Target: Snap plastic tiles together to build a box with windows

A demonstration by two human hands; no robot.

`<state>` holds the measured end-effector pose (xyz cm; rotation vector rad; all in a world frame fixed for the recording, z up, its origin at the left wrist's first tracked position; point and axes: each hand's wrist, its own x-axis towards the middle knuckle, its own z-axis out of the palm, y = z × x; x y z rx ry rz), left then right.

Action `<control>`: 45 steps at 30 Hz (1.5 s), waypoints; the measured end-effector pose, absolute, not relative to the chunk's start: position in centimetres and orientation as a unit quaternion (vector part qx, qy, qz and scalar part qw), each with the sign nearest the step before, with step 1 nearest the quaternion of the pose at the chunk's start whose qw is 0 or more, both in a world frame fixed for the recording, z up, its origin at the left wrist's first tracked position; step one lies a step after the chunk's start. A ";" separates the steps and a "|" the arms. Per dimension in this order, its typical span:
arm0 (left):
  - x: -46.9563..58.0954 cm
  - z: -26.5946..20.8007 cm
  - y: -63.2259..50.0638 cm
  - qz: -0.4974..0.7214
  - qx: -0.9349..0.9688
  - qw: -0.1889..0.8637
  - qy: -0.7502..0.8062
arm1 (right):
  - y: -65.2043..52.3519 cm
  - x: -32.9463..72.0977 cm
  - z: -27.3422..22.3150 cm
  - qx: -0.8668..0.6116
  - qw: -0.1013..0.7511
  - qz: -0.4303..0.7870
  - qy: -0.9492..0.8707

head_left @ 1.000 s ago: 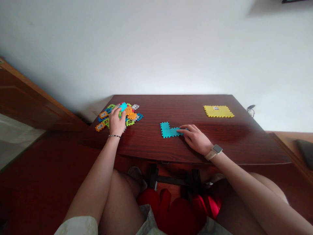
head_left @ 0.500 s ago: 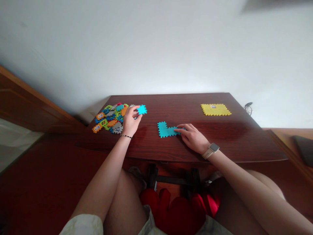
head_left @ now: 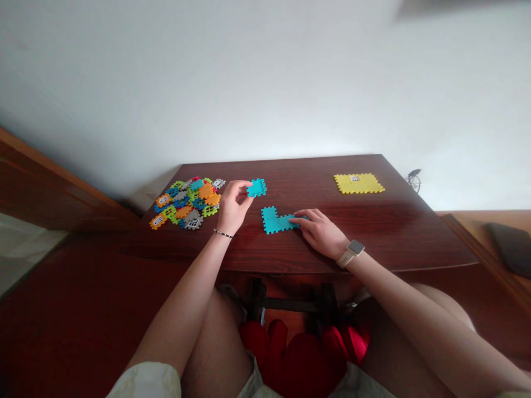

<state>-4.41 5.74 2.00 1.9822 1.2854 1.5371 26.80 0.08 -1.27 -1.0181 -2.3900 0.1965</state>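
1 tile (head_left: pixel 258 188) is being edge-pinched by left hand (head_left: pixel 235 206), risking slippage, near the L (head_left: pixel 271 221) touched by spread right hand (head_left: pixel 322 232).

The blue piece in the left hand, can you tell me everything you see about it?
The blue piece is a flat, bright turquoise, squarish tile with notched, toothy edges, and it looks like plastic. The left hand pinches its left side between thumb and fingers, hiding that edge. It seems to be held above the table, apart from the joined blue pieces; its exact tilt is hard to tell.
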 end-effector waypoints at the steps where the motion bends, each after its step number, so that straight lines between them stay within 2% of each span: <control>1: -4.2 2.1 5.7 0.541 0.689 0.166 0.453 | 0.1 26.8 -1.3 -0.376 0.265 0.072 -0.885; 9: -2.6 2.2 5.4 0.531 0.642 0.336 0.440 | 0.1 26.8 -1.4 -0.376 0.266 0.067 -0.885; 15: -1.0 2.8 3.9 0.522 0.638 0.381 0.418 | 0.0 26.8 -1.1 -0.376 0.264 0.077 -0.885; 45: 0.8 0.4 5.1 0.465 0.697 0.375 0.397 | 0.0 26.7 -0.9 -0.370 0.256 0.072 -0.890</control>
